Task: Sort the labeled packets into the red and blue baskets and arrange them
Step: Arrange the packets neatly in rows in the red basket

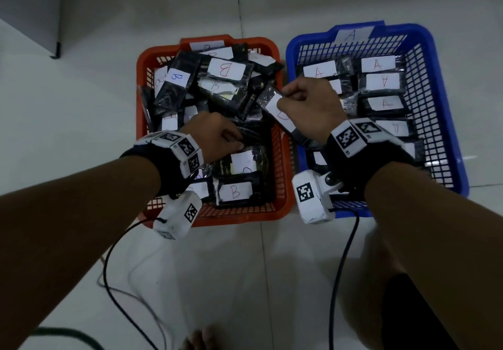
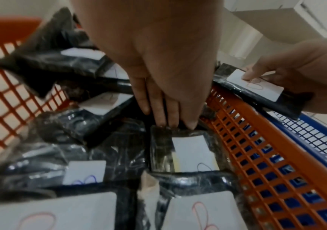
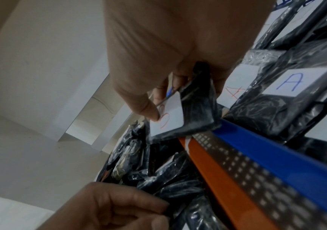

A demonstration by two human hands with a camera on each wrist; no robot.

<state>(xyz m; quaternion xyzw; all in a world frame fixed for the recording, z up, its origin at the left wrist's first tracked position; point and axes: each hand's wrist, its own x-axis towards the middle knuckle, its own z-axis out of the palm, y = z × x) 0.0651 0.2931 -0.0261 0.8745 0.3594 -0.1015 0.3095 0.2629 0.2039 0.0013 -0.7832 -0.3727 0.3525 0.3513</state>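
The red basket (image 1: 239,217) on the left holds a loose heap of black packets with white "B" labels. Beside it, the blue basket (image 1: 405,28) holds "A" packets in rows. My right hand (image 1: 288,99) pinches a black "B" packet (image 1: 281,116), thumb on its label, above the two touching rims. That packet (image 3: 170,121) hangs tilted over the red basket's right edge. My left hand (image 1: 226,140) is down in the red basket. Its fingers (image 2: 168,118) curl onto the far edge of a labelled packet (image 2: 190,152), and its thumb is near the opposite end.
Both baskets stand on a white tiled floor. Black cables (image 1: 109,262) trail from the wrist cameras across the tiles in front. A grey cabinet corner (image 1: 54,50) is at the far left. A bare foot (image 1: 201,338) and a knee (image 1: 408,308) are at the bottom.
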